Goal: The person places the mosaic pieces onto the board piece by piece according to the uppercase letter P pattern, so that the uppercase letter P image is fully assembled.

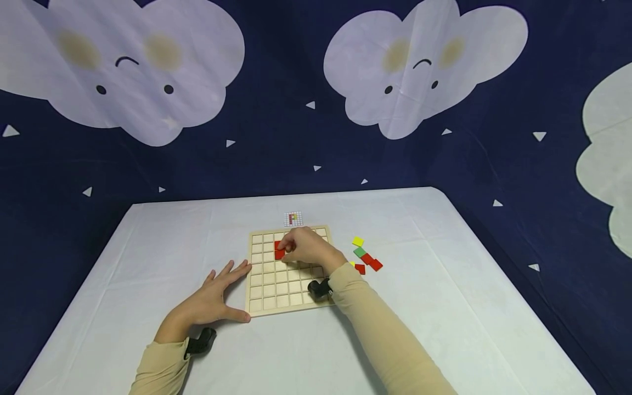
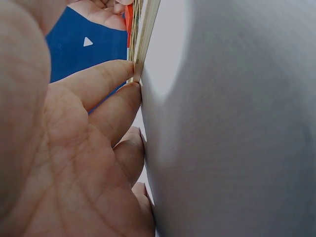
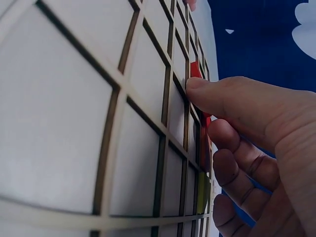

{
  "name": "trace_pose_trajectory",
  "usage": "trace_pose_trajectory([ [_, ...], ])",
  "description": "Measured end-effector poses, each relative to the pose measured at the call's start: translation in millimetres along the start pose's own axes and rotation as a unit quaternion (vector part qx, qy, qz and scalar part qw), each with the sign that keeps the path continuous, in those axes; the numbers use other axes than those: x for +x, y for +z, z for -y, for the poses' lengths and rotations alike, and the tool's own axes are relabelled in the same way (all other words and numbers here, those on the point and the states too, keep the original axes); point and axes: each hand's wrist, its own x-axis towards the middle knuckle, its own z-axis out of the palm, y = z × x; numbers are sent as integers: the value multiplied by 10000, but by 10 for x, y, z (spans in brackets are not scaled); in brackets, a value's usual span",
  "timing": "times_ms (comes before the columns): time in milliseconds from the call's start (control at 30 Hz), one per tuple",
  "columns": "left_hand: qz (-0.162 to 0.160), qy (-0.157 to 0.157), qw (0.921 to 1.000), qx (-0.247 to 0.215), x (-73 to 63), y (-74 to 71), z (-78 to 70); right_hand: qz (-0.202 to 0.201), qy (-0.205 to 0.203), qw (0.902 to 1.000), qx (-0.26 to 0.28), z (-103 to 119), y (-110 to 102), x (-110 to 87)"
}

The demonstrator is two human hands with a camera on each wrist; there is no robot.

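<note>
A wooden grid board (image 1: 269, 303) lies on the white table. My left hand (image 1: 209, 302) spreads its fingers along the board's left side, with index fingertip and thumb tip touching the edge. Over the upper part of the board, my right hand (image 1: 311, 247) pinches a red square tile (image 3: 206, 120) between thumb and index finger; the hand hides part of it. Two red patches show in neighbouring squares at those fingertips, the lower one a red tile (image 1: 280, 255). A yellow tile (image 3: 201, 192) sits in the grid beyond the curled fingers in the right wrist view.
Right of the board lie loose square tiles: a yellow tile (image 1: 357, 241), a green tile (image 1: 359, 252) and several red tiles (image 1: 376, 265). Another yellow one is partly hidden by the right wrist. A small printed grid card (image 1: 293, 219) lies behind the board.
</note>
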Motion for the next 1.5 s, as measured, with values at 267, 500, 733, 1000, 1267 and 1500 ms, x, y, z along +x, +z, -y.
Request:
trace_pose_trajectory([
  [267,5,-13,10000,7,0,-5,-13,-10,-64,10000,-26,-17,18,12],
  [500,20,-39,10000,0,-2,-1,-19,-13,-62,9999,-80,-10,21,13],
  [733,24,-29,10000,-32,-1,0,-15,7,-68,10000,-73,-22,22,18],
  [1000,21,-29,10000,-26,9,8,-2,62,-115,9998,-153,-11,-10,17],
  [1267,1,34,10000,-27,12,4,0,93,-90,9998,-169,-9,-30,29],
  [1500,25,9,10000,-32,12,2,-4,103,-131,9997,-184,-3,-42,26],
])
